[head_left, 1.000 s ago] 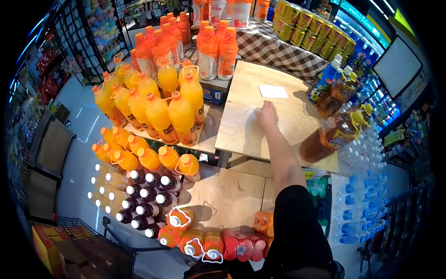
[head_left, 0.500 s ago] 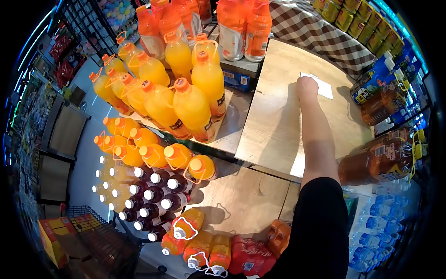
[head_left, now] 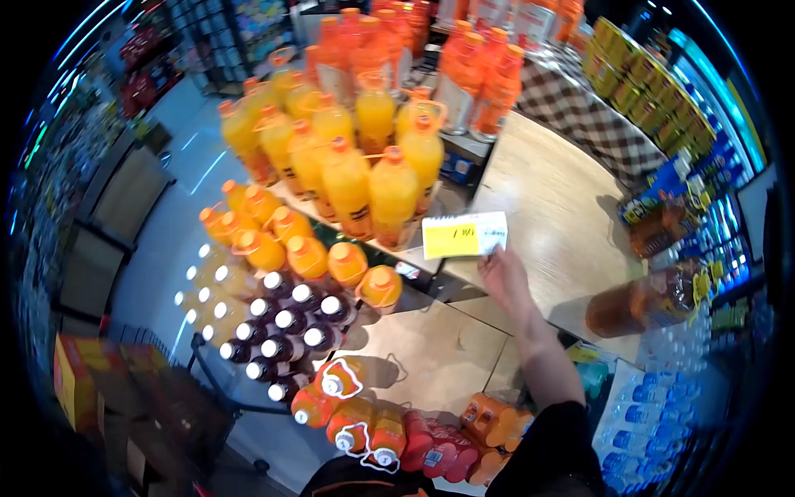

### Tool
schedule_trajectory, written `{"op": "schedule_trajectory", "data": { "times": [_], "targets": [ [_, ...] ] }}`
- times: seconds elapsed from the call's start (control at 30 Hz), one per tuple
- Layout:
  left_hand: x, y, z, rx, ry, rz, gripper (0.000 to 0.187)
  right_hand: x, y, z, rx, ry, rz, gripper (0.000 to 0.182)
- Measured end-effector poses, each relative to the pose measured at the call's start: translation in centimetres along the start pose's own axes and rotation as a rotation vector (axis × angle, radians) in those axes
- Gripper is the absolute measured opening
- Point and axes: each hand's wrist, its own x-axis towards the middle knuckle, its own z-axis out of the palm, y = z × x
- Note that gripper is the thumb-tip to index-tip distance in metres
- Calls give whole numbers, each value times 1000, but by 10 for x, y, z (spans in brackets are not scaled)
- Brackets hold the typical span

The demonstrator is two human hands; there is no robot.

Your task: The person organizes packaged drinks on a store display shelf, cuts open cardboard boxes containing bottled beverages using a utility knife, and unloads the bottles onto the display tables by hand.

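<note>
My right hand (head_left: 503,277) is closed on the corner of a white and yellow price tag (head_left: 451,238), gripping it between thumb and fingers. The tag is held up over the near left part of the wooden tabletop (head_left: 542,195), its printed side facing me and the print looking upside down. Just left of the tag stand large bottles of orange drink (head_left: 392,195) with orange caps and loop handles. My left hand is out of view.
Orange-capped bottles (head_left: 306,257) and dark bottles with white caps (head_left: 290,321) stand lower left. Nearest me are white-handled bottles (head_left: 352,421) and a red shrink-wrapped pack (head_left: 436,447). A large brown drink bottle (head_left: 633,302) is at right, with water bottles (head_left: 646,414) below it.
My right hand has picked the tag up off the tabletop and brought it left and nearer to me. Its yellow printed side now shows. The view has shifted.
</note>
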Motion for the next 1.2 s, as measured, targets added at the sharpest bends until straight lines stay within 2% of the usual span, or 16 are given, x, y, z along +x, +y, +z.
{"op": "schedule_trajectory", "data": {
  "times": [0.1,0.13,0.17,0.2,0.33,0.47,0.53,0.67,0.73,0.83,0.9,0.93,1.0,1.03,1.13,1.2],
  "targets": [
    [-3,-63,41,-72,47,9,41,-44,48,51,-38,-105,181,19],
    [-5,-37,31,-77,155,73,35,-58,65,70,-49,-129,233,19],
    [-4,-24,20,-16,86,2,34,-74,86,93,-62,-177,278,19],
    [-7,-7,19,-16,292,71,22,-86,102,109,-90,-231,298,18],
    [2,3,-11,-106,-20,-110,20,-159,192,195,-185,-424,388,18],
    [1,-21,-30,-175,-190,143,37,-238,297,263,-356,-739,416,20],
    [1,-43,-25,-455,-30,276,38,-294,336,317,-614,-932,291,20],
    [-1,-135,-55,-822,-59,360,32,-401,424,403,-824,-1231,87,18],
    [-7,-182,-60,-888,-32,301,31,-431,471,436,-914,-1264,-124,16],
    [-19,-239,-68,-976,49,130,23,-453,526,470,-933,-1291,-162,15],
    [-19,-265,-72,-1033,69,-46,18,-465,548,483,-1136,-1618,-591,21],
    [-15,-276,-72,-1046,62,-43,18,-471,556,491,-1152,-1615,-593,21],
    [-3,-292,-70,-1047,98,-5,18,-485,566,504,-1065,-1470,-948,26],
    [5,-297,-69,-1047,113,36,19,-494,568,515,-950,-1372,-943,27],
    [27,-301,-66,-1010,274,128,22,-505,570,534,-855,-1423,-1191,28],
    [37,-304,-69,-985,292,127,31,-508,580,532,-981,-1619,-1191,29]
  ]
}}
